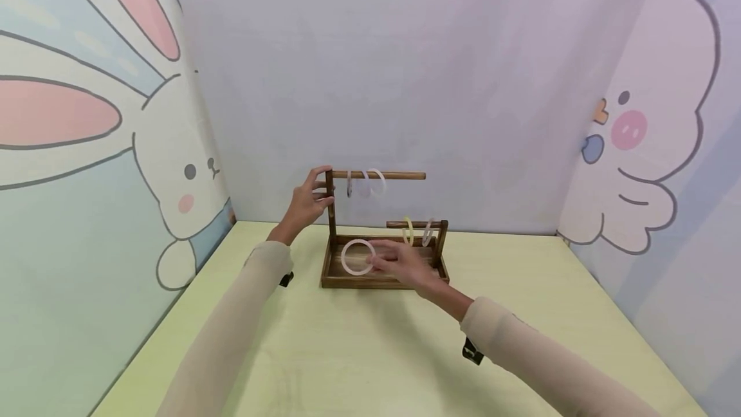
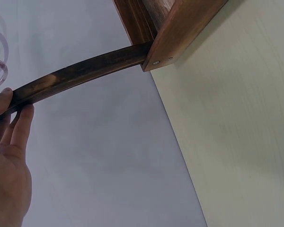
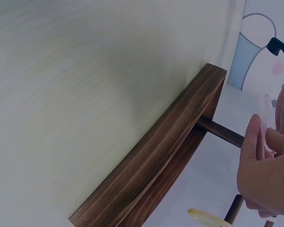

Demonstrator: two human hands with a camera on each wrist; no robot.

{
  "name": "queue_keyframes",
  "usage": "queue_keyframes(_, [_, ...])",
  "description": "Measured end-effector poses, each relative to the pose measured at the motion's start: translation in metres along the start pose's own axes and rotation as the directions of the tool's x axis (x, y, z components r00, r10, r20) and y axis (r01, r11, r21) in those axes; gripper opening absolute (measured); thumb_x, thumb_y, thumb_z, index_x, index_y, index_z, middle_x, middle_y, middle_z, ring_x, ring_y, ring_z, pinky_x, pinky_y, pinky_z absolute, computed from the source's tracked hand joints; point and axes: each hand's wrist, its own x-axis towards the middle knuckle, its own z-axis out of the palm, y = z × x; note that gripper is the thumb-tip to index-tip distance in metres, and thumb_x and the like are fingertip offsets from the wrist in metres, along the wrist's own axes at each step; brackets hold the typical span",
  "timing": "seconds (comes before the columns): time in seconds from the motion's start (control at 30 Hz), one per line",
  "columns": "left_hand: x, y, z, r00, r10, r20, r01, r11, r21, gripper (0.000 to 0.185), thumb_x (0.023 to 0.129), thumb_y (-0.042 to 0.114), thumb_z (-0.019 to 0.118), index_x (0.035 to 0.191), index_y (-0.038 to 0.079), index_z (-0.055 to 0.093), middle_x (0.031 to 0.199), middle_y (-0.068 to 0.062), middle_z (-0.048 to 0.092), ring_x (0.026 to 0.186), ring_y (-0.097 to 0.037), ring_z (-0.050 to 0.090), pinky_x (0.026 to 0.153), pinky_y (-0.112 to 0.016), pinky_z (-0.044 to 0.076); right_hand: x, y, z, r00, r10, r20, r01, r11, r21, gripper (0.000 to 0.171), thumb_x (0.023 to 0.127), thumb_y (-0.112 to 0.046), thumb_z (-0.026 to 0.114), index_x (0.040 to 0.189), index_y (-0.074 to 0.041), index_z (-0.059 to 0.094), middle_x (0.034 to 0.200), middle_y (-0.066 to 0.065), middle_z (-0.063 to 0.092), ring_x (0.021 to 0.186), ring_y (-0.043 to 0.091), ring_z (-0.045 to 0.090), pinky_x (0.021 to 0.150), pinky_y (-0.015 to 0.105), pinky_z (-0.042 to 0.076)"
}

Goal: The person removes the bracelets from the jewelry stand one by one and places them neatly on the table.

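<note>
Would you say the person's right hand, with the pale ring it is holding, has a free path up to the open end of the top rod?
Probably yes. The right hand holds the pale ring above the tray; the top rod ends free on the right, beyond its hanging rings. The left hand grips the tall post.

A pale pink translucent bangle [image 1: 357, 257] is held upright over the dark wooden stand's tray [image 1: 347, 280].

No readable text, labels, brands or numbers in any view. Walls carry only cartoon drawings: rabbit [image 1: 173, 192] at left, chick [image 1: 648, 147] at right. Wooden stand [image 1: 382, 256] and table [image 1: 370, 340] bear no markings.
</note>
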Motion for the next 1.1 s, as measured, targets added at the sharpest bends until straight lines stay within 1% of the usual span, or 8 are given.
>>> queue_keyframes(0.13, [-0.001, 0.002, 0.001, 1.0, 0.0, 0.001, 0.0, 1.0, 0.005, 0.08, 0.093, -0.012, 0.071, 0.154, 0.03, 0.041, 0.128, -0.026, 0.067, 0.112, -0.041, 0.071, 0.091, -0.051, 0.062, 0.0, 0.005, 0.006, 1.0, 0.011, 0.001, -0.011, 1.0, 0.019, 0.045, 0.102, 0.001, 0.064, 0.145, 0.006, 0.054, 0.119, 0.032, 0.07, 0.107, 0.046, 0.07, 0.092, 0.048, 0.062])
queue_keyframes(0.27, [-0.002, 0.003, 0.001, 1.0, 0.0, 0.003, 0.0, 1.0, 0.013, 0.079, 0.093, -0.011, 0.07, 0.154, 0.03, 0.04, 0.128, -0.025, 0.067, 0.112, -0.041, 0.071, 0.093, -0.05, 0.061, 0.0, 0.012, 0.014, 1.0, 0.011, 0.028, -0.012, 0.999, 0.036, 0.045, 0.102, 0.005, 0.061, 0.146, 0.009, 0.052, 0.116, 0.032, 0.071, 0.102, 0.041, 0.073, 0.094, 0.051, 0.06])
queue_keyframes(0.4, [-0.003, 0.002, 0.0, 1.0, 0.001, 0.002, -0.001, 1.0, 0.025, 0.08, 0.094, -0.01, 0.07, 0.155, 0.031, 0.039, 0.128, -0.026, 0.066, 0.112, -0.041, 0.071, 0.093, -0.05, 0.061, 0.0, 0.017, 0.023, 0.998, 0.029, 0.05, -0.032, 0.998, 0.048, 0.045, 0.102, 0.003, 0.062, 0.146, 0.006, 0.054, 0.118, 0.035, 0.069, 0.099, 0.036, 0.075, 0.093, 0.052, 0.06])
queue_keyframes(0.5, [-0.003, 0.002, 0.0, 1.0, 0.005, 0.001, -0.005, 0.999, 0.037, 0.08, 0.094, -0.01, 0.07, 0.155, 0.031, 0.039, 0.129, -0.026, 0.065, 0.112, -0.041, 0.071, 0.092, -0.05, 0.061, 0.0, 0.021, 0.028, 0.998, 0.002, 0.066, -0.006, 0.998, 0.058, 0.044, 0.101, 0.004, 0.062, 0.145, 0.006, 0.055, 0.117, 0.037, 0.068, 0.098, 0.038, 0.075, 0.091, 0.055, 0.06])
queue_keyframes(0.67, [-0.003, 0.001, 0.001, 1.0, 0.018, 0.0, -0.018, 0.999, 0.051, 0.08, 0.094, -0.009, 0.071, 0.155, 0.032, 0.038, 0.13, -0.026, 0.065, 0.113, -0.04, 0.071, 0.093, -0.049, 0.061, 0.001, 0.03, 0.039, 0.997, -0.015, 0.079, 0.008, 0.997, 0.08, 0.044, 0.101, 0.007, 0.061, 0.144, 0.009, 0.054, 0.115, 0.04, 0.066, 0.098, 0.042, 0.075, 0.088, 0.051, 0.062])
queue_keyframes(0.83, [-0.003, -0.001, 0.002, 1.0, 0.017, 0.0, -0.017, 0.999, 0.038, 0.08, 0.094, -0.009, 0.071, 0.155, 0.032, 0.039, 0.129, -0.026, 0.065, 0.113, -0.04, 0.071, 0.092, -0.049, 0.062, -0.002, 0.041, 0.052, 0.996, 0.029, 0.082, -0.036, 0.995, 0.09, 0.042, 0.101, 0.006, 0.062, 0.143, 0.009, 0.056, 0.114, 0.037, 0.068, 0.098, 0.041, 0.075, 0.087, 0.049, 0.063])
queue_keyframes(1.0, [-0.005, -0.001, 0.001, 1.0, 0.012, -0.003, -0.012, 0.999, 0.044, 0.08, 0.094, -0.008, 0.072, 0.155, 0.032, 0.039, 0.129, -0.026, 0.065, 0.112, -0.04, 0.071, 0.091, -0.048, 0.062, -0.004, 0.047, 0.062, 0.996, 0.032, 0.079, -0.039, 0.996, 0.08, 0.04, 0.1, 0.007, 0.063, 0.139, 0.011, 0.058, 0.109, 0.035, 0.071, 0.097, 0.043, 0.075, 0.083, 0.045, 0.065])
queue_keyframes(1.1, [-0.004, 0.0, 0.001, 1.0, 0.021, -0.002, -0.021, 0.999, 0.048, 0.081, 0.094, -0.008, 0.071, 0.156, 0.032, 0.038, 0.13, -0.026, 0.065, 0.113, -0.04, 0.071, 0.091, -0.048, 0.062, -0.003, 0.048, 0.065, 0.997, 0.03, 0.076, -0.035, 0.997, 0.067, 0.039, 0.1, 0.007, 0.064, 0.138, 0.012, 0.058, 0.108, 0.033, 0.072, 0.096, 0.043, 0.075, 0.083, 0.046, 0.065])
